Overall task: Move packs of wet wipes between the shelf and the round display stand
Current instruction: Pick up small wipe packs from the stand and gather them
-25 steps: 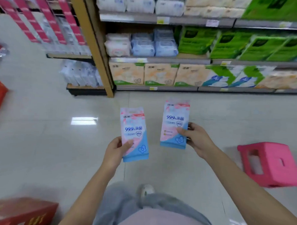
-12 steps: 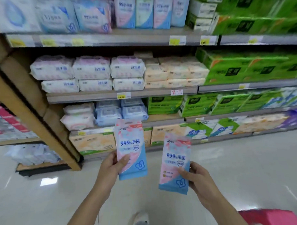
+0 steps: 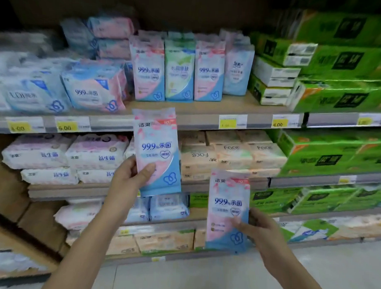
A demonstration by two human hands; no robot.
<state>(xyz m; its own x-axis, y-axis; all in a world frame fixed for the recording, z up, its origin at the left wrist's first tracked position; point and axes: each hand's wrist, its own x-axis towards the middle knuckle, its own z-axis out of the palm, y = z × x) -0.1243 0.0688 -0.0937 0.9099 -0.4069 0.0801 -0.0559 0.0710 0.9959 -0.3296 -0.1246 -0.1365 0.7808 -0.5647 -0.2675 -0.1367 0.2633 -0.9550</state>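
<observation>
Left hand: your left hand (image 3: 128, 179) pinches the lower left edge of one pack, with the thumb flat across the front and the fingers curled behind.
Left pack: the upper wipes pack (image 3: 157, 151) is a flat oblong pouch of glossy soft film, pink over blue, printed "99.9%". You hold it upright at mid-view, and its sealed top overlaps the price rail.
Right hand: your right hand (image 3: 262, 231) is at 5 o'clock. It grips a second pack by its right edge, thumb on the front and fingers wrapped behind.
Right pack: the lower wipes pack (image 3: 227, 210) has the same film, shape and print. It is upright at 5 o'clock from the first pack and clear of it.
Shelf: the shelf board (image 3: 199, 110) is wood-toned and smooth, with a bare strip along its front. It lies at 12 o'clock from the upper pack.
Price rail: the grey rail carries yellow price tags (image 3: 66, 127).
Shelf stock: the upright pouches (image 3: 150, 67) stand side by side at 12 o'clock, and one of them is green.
Bulk wipes: the white pillow packs (image 3: 94, 156) are soft and bulging, stacked at 9 o'clock.
Tissue bricks: the peach "Face" packs (image 3: 230, 154) are squared blocks behind the upper pack.
Green stock: the green wrapped bundles (image 3: 338, 93) are boxy and shiny, at 2 to 3 o'clock.
</observation>
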